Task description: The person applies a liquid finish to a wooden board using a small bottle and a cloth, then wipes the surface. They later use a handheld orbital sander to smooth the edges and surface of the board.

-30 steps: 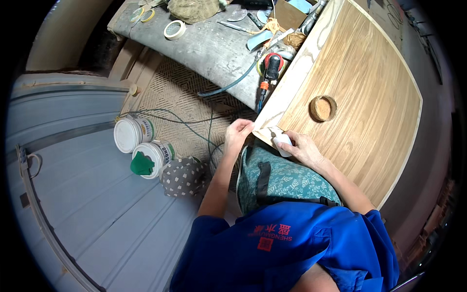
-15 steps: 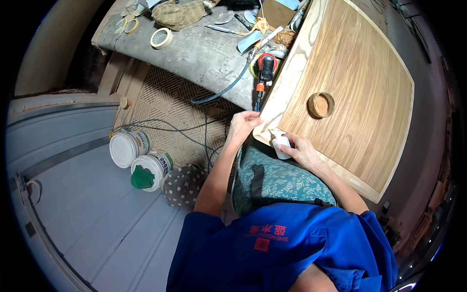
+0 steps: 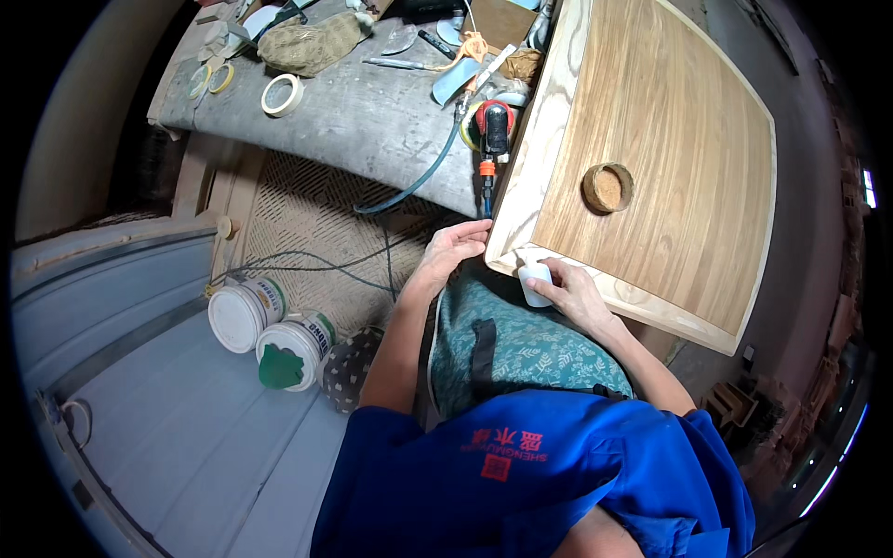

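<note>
**Hands work the near corner of a wooden panel**

A person in a blue jacket bends over a light wooden panel (image 3: 665, 149) with a raised frame and a round hole (image 3: 607, 187) cut through it. The right hand (image 3: 575, 293) closes around a small white block (image 3: 535, 282), pressing it against the panel's near corner. The left hand (image 3: 453, 251) rests against the corner's outer edge, fingers loosely curled and holding nothing. A green patterned apron (image 3: 521, 349) covers the lap just beneath the corner.

Compared with half a second ago, both hands sit at the same corner with the same grip; only the head camera has shifted, bringing more of the workbench (image 3: 372, 112) into view. On the bench lie a red-and-black sander (image 3: 493, 130) with its hose, rolls of masking tape (image 3: 282, 94) and a cloth. Two white tubs (image 3: 265, 330) stand on the floor to the left, near a trailing cable.
</note>
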A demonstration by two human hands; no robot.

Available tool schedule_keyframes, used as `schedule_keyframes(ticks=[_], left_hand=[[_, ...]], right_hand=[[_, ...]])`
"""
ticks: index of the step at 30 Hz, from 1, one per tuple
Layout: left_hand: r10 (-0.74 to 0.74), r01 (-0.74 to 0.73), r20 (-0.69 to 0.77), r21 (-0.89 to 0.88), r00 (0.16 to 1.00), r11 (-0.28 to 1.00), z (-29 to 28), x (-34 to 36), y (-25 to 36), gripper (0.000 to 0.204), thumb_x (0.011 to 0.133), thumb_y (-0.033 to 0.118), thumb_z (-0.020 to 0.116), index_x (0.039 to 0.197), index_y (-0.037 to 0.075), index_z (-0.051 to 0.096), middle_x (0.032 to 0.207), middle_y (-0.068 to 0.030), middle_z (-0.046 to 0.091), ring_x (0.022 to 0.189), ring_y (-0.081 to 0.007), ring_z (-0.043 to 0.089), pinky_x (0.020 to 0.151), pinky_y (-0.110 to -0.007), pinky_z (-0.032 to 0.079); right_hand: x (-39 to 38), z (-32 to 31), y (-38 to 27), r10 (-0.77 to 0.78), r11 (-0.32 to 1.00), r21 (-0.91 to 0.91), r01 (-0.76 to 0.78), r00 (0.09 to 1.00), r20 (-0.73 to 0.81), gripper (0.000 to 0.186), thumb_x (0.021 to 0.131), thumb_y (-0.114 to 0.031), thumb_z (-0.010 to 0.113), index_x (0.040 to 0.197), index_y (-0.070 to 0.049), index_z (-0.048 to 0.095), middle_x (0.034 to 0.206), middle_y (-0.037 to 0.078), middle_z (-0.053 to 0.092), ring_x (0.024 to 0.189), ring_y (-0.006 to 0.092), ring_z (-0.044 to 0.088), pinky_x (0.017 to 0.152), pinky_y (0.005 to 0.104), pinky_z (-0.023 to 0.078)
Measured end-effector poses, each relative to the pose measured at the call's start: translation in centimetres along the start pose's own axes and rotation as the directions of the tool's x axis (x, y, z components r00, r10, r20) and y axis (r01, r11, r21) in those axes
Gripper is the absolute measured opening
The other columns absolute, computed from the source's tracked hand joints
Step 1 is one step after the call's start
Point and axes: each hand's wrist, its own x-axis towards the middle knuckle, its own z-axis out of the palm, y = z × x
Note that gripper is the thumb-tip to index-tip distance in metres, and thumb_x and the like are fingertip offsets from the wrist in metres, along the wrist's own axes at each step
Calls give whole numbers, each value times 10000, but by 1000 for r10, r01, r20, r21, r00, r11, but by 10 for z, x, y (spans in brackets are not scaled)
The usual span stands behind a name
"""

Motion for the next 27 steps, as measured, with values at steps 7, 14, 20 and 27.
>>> schedule_keyframes(ticks=[7,14,20,27], left_hand=[[-19,33,-104,138,994,990,-4,0,-12,453,958,87,639,1395,-24,603,1136,-78,712,1056,-142,643,980,-292,493],[-78,117,-185,207,980,971,-13,-17,-30,433,953,88,651,1381,24,632,1093,-69,710,1007,-137,641,944,-286,504],[-89,154,-231,282,969,947,-23,-17,-41,424,958,85,636,1379,30,631,1093,-83,722,1009,-151,664,934,-295,516],[-44,127,-243,337,969,933,-31,-17,-50,405,956,67,633,1358,17,642,1052,-88,733,980,-153,687,903,-287,533]], right_hand=[[32,-7,-16,-35,999,-39,34,999,-42,498,941,-429,696,1158,18,700,971,193,743,901,286,726,820,401,551],[46,-1,-17,32,996,-87,-36,998,-46,560,891,-473,673,1103,42,727,957,255,742,914,367,736,840,450,558],[45,-3,-22,56,995,-86,-57,998,-11,546,879,-459,680,1101,38,735,941,238,747,890,345,742,831,434,562],[35,1,-17,9,999,-54,-7,999,44,511,880,-451,677,1108,2,742,927,219,747,887,327,739,840,424,556]])
